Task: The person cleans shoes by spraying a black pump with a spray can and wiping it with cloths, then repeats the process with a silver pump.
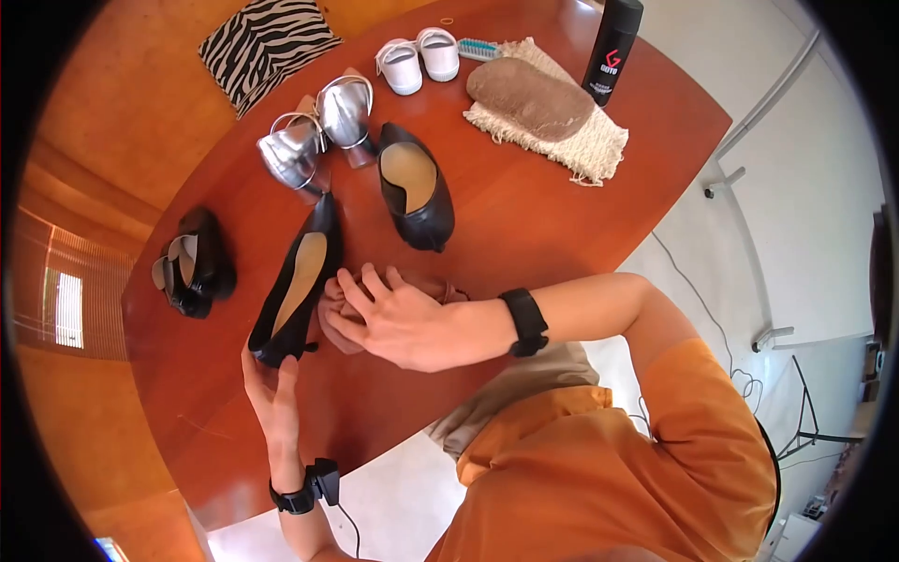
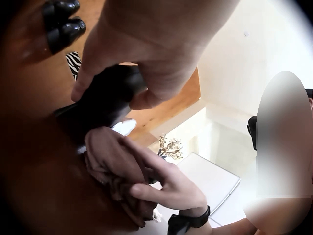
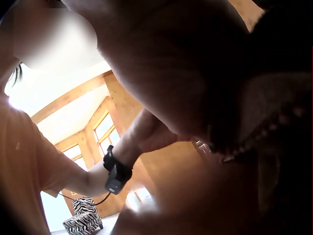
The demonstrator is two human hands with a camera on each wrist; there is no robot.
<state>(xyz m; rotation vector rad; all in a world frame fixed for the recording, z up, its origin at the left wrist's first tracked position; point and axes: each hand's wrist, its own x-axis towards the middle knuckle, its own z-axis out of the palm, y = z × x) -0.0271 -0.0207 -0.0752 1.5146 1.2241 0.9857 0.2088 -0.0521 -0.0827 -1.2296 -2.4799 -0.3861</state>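
Observation:
My left hand [image 1: 272,405] grips the heel end of a black pointed pump [image 1: 323,228], thumb on one side and fingers on the other. The pump's tan insole faces up and its toe points away from me. Beside it my right hand [image 1: 403,323] holds a crumpled dusty-pink cloth [image 1: 334,328], its fingers spread over the top. In the left wrist view the cloth [image 2: 115,156] bunches between thumb and fingers, close to the dark shoe [image 2: 110,93]. The matching black pump [image 1: 433,214] stands a little to the right. The right wrist view is mostly dark around the cloth.
Silver heeled shoes [image 1: 346,117], white shoes [image 1: 438,56] and a brush [image 1: 478,49] stand at the back of the wooden table [image 1: 543,225]. A brown fuzzy pad [image 1: 529,98] lies on a cream cloth [image 1: 599,155] by a black spray can [image 1: 613,47]. Black shoes [image 1: 208,262] sit left.

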